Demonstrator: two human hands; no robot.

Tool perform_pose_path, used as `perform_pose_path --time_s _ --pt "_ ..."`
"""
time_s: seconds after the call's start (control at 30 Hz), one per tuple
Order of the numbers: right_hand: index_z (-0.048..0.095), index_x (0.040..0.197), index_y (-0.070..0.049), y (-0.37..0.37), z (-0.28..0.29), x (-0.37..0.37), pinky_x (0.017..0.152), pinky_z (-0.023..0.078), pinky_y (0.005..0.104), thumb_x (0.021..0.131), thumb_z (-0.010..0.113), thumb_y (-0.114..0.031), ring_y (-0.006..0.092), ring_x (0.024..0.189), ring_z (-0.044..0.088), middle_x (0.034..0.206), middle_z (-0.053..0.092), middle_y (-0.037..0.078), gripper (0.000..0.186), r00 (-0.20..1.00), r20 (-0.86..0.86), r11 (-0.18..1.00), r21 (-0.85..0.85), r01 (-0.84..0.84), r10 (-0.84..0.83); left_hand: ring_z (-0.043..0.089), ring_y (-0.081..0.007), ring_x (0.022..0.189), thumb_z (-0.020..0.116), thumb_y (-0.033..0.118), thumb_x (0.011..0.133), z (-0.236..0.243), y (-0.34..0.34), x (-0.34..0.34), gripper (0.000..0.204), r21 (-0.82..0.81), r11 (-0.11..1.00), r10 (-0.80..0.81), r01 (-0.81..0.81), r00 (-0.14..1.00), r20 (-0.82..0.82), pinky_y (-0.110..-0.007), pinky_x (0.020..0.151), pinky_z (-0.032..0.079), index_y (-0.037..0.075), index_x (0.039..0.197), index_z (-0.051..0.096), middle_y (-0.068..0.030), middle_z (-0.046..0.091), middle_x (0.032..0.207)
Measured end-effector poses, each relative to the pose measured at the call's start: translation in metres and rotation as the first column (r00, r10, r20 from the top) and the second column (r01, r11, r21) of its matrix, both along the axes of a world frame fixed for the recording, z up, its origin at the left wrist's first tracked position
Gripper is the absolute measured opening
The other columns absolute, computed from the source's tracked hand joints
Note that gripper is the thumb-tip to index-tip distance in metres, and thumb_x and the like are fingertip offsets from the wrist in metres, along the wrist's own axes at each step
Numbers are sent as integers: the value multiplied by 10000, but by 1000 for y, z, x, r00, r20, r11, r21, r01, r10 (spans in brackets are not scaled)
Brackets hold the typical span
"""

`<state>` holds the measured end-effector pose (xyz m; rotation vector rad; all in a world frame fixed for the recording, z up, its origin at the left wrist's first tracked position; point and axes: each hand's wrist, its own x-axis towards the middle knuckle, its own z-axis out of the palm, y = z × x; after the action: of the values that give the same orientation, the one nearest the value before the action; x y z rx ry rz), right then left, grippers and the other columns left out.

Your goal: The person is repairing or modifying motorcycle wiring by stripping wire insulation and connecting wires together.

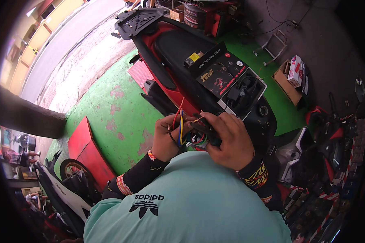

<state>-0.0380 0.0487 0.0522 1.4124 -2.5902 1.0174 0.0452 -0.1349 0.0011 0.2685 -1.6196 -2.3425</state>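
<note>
In front of my chest, a bundle of thin electrical wires (181,128) in red, blue, yellow and black is pinched in my left hand (165,139), which is closed. My right hand (231,139) is closed around a dark tool (203,127) that looks like pliers; its jaws are hard to make out. Between the two hands, an orange wire with a bare end sticks up by my right fingertips. Green and red wires loop below, partly hidden by my fingers. Just beyond stands a red motorcycle with a black seat (178,48).
An open box with black parts (241,95) rests on the seat, with a small yellow-and-black item (194,58) at its far side. To the right are a cardboard box (288,83) and another motorcycle (328,150). A red ramp (89,152) lies on the green floor (109,109) at left, near a pillar (32,115).
</note>
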Motion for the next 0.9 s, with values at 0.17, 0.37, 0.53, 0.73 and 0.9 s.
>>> perform_pose_path --time_s 0.17,0.37,0.53,0.73,0.9 --pt "526 1427 -177 2 2 1 719 465 430 695 749 -126 285 827 567 909 495 93 766 1000 6 1000 26 -16 16 692 -113 815 718 68 937 -1 1 0 154 22 1000 -7 8 999 -32 -247 739 546 -61 1020 707 -83 744 900" --pt "515 1435 -154 7 5 3 695 493 433 689 751 -99 285 789 573 911 493 104 784 1000 -5 999 35 -12 12 704 -162 845 716 103 952 -12 -3 0 207 -108 991 -90 84 994 -53 -294 730 577 -34 1072 619 -110 721 968" --pt "500 1446 -148 12 1 4 706 503 438 676 748 -70 298 793 575 916 496 112 812 1000 -10 999 35 12 -12 698 -148 807 717 93 948 -4 3 -5 160 -60 993 -101 99 994 -38 -273 700 560 -25 1032 650 -95 725 911" --pt "503 1439 -145 15 0 6 699 509 440 669 740 -51 307 789 584 919 504 118 811 1000 6 1000 20 24 -25 698 -135 800 712 69 939 -6 2 -5 146 -81 988 -134 135 991 18 -267 718 559 -39 1034 685 -87 734 891" --pt "506 1430 -143 17 -2 8 660 517 441 672 726 -31 322 766 594 907 504 123 797 998 58 999 -30 24 -22 692 -125 786 714 56 930 1 8 -6 166 -45 988 -147 147 989 18 -264 734 560 -59 1049 702 -82 736 891"
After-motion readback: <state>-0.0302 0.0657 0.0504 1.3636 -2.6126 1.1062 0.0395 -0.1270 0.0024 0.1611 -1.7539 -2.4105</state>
